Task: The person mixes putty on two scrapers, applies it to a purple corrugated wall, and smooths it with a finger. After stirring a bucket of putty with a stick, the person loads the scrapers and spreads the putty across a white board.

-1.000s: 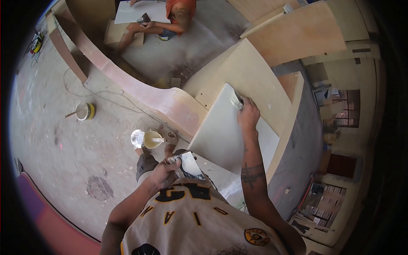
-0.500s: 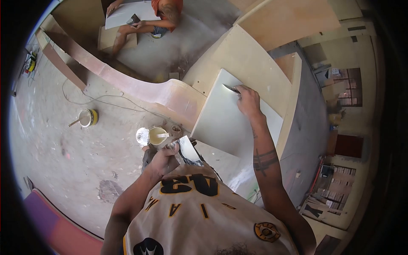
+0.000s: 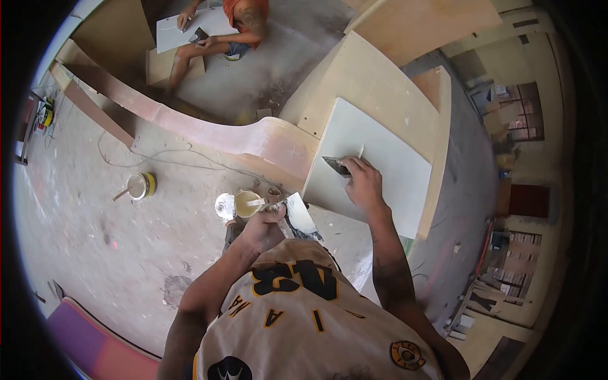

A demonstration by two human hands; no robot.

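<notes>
My right hand (image 3: 365, 182) is closed on a dark putty knife (image 3: 335, 166), its blade over a white panel (image 3: 392, 158). A short pale streak (image 3: 361, 151) of filler shows on the panel just beyond my fingers. The panel lies on a curved wooden piece (image 3: 380, 76). Close to my shirt, my left hand (image 3: 265, 227) grips a flat plate (image 3: 301, 215) smeared with white filler and dark along its lower edge. Beside that hand stands an open can (image 3: 248, 203) of cream-coloured paste with a flat stick in it.
A long curved pinkish board (image 3: 209, 136) runs left from the wooden piece. On the floor stand another can (image 3: 140, 186) with a stick and a loose cable (image 3: 190, 166). Across the way, a seated person (image 3: 248, 22) in orange works on a white board (image 3: 190, 28).
My right hand has moved down and left across the white panel with the putty knife, leaving a streak visible. The view has shifted slightly. The other person's far hand has moved over their board.
</notes>
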